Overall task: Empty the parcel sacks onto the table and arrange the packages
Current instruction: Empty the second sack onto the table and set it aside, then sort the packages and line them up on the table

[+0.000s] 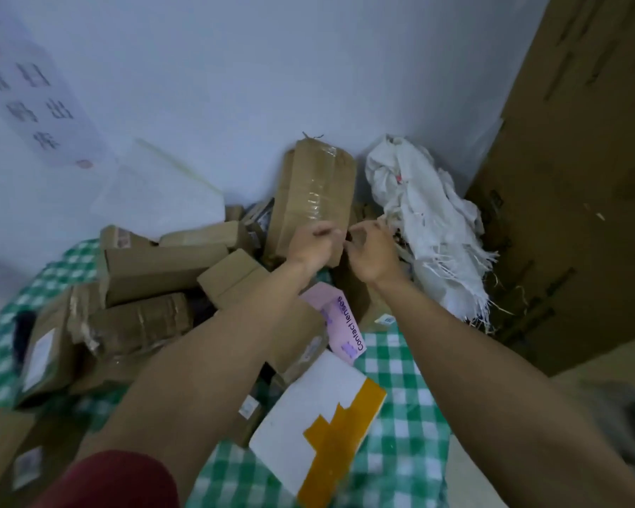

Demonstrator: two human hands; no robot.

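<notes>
Two bare forearms reach out over a worktop (400, 416) covered in green-and-white check, toward the far corner by the wall. The left grip (314, 245) and the right grip (371, 253) hang close together, both with fingers curled, in front of the foot of a tall taped carton (318, 192) that stands on end against the wall. Blur hides whether either one pinches anything, so I cannot tell. Just right of them a white woven sack (428, 221) lies crumpled and slack with frayed threads trailing, seemingly emptied. Brown cardboard packages (154, 273) sprawl in a loose heap across the left of the worktop. Nearer the person lie a pink box (340, 324) marked "Contact lenses" and a flat white parcel (308, 408) patched with yellow tape. Arranging looks barely begun. A sound way on would be to take the carton low with both grips, since it stands tall and could topple, and lay it flat.
</notes>
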